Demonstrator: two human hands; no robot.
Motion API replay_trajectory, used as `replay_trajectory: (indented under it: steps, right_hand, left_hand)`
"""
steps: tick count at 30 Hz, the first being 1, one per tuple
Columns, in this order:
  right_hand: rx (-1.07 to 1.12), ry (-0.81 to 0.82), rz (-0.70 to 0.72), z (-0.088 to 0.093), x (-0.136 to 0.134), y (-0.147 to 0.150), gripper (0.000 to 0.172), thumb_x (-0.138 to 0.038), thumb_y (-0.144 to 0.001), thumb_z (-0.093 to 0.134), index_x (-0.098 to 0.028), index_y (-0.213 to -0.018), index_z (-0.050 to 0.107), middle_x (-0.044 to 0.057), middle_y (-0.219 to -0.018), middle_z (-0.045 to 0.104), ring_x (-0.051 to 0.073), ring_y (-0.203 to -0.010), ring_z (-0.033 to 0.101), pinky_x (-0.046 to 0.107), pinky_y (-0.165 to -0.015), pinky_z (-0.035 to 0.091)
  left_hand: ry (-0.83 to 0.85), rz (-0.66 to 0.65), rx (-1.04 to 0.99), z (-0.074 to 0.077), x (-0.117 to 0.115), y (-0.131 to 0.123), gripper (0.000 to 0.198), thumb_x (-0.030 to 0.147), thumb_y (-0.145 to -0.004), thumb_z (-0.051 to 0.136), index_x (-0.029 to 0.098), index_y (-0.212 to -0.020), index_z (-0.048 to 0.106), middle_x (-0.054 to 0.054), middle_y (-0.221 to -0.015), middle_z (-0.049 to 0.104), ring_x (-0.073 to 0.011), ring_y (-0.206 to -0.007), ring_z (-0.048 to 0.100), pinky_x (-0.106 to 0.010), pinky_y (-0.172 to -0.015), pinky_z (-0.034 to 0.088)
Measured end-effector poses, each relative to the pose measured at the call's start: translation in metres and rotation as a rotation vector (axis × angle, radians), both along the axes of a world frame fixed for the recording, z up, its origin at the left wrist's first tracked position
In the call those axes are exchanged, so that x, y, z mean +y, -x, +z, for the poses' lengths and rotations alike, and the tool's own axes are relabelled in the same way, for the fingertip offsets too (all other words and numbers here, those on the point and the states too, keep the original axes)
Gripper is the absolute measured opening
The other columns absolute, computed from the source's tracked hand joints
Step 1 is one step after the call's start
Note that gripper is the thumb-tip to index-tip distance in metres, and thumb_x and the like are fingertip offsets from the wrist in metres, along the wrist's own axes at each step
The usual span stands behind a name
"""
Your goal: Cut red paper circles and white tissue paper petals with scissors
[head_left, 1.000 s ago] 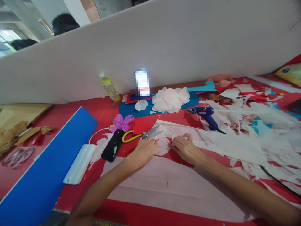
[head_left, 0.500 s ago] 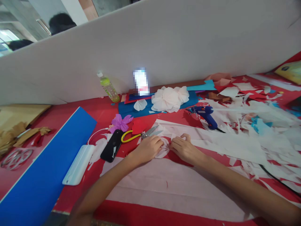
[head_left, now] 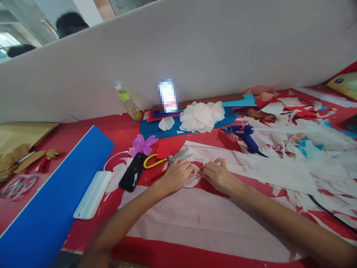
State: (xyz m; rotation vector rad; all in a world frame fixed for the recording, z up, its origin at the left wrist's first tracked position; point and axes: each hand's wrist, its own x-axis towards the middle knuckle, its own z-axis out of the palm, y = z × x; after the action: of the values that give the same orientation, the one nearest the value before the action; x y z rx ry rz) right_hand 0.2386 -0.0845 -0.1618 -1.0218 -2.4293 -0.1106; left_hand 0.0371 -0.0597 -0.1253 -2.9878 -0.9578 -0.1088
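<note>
Pale paper piece (head_left: 193, 181): down by the table between my two hands, touching both, probably so the tabletop steadies such thin stuff
Left hand (head_left: 178, 173): fingers bent and nearly closed over the piece's left side, seemingly pinching it; my fingertips are partly covered, so I cannot tell how tightly
Right hand (head_left: 216, 174): thumb and forefinger brought together at the piece's right edge, the other fingers loosely bent, which likely leaves it held from both ends
Scissors (head_left: 173, 158): blades parted, lying just beyond my left hand, perhaps for an easy reach
Glue gun (head_left: 245, 137): on its side past my right hand, its nozzle turned away from my fingers, which seems safer
White paper flower (head_left: 201, 117): well beyond my hands on blue paper (head_left: 152, 130), perhaps out of the way of my wrists
Lit screen (head_left: 167, 96): propped against the partition (head_left: 228, 56), facing me, presumably for viewing
</note>
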Motion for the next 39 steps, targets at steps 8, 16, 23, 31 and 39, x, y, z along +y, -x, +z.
replay_trajectory:
  steps: [8,16,23,31,39]
  right_hand:
    - [0.006,0.022,-0.016,-0.003,0.0,0.0,0.035,-0.021,-0.096,0.032,-0.016,-0.073,0.058,0.003,-0.073,0.06,0.013,-0.068,0.051,0.033,-0.076,0.023]
    - [0.033,0.034,-0.035,-0.002,0.001,0.0,0.036,-0.02,-0.096,0.031,-0.016,-0.073,0.058,0.003,-0.071,0.06,0.014,-0.069,0.051,0.033,-0.077,0.022]
    - [-0.016,0.007,-0.082,-0.003,0.005,-0.003,0.032,-0.018,-0.095,0.034,-0.016,-0.074,0.059,0.003,-0.071,0.059,0.015,-0.07,0.05,0.034,-0.076,0.022]
    - [-0.05,0.012,-0.101,0.001,0.005,-0.005,0.032,-0.019,-0.095,0.033,-0.017,-0.078,0.06,0.003,-0.072,0.059,0.016,-0.071,0.05,0.034,-0.078,0.02]
    - [-0.011,0.005,-0.141,-0.001,0.004,-0.004,0.028,-0.016,-0.094,0.035,-0.016,-0.079,0.059,0.003,-0.072,0.059,0.016,-0.07,0.05,0.036,-0.079,0.021]
  left_hand:
    - [-0.011,-0.015,0.055,0.011,0.002,0.005,0.021,0.026,-0.093,0.039,0.015,-0.088,0.057,-0.006,-0.089,0.06,-0.0198,-0.089,0.053,-0.035,-0.082,0.029]
    - [-0.005,0.004,0.113,0.017,0.005,0.01,0.025,0.018,-0.093,0.034,0.014,-0.085,0.057,-0.008,-0.09,0.06,-0.0194,-0.086,0.052,-0.035,-0.082,0.029]
    - [-0.05,0.033,0.127,0.013,0.009,0.01,0.026,0.016,-0.093,0.032,0.014,-0.087,0.057,-0.008,-0.088,0.06,-0.0198,-0.087,0.051,-0.036,-0.083,0.029]
    - [-0.076,0.081,0.164,0.01,0.009,0.011,0.025,0.016,-0.093,0.031,0.014,-0.089,0.056,-0.007,-0.088,0.059,-0.0196,-0.085,0.049,-0.035,-0.08,0.03]
    - [-0.149,0.108,0.114,0.017,0.003,0.008,0.026,0.021,-0.094,0.03,0.014,-0.09,0.055,-0.008,-0.089,0.059,-0.021,-0.085,0.049,-0.037,-0.078,0.03]
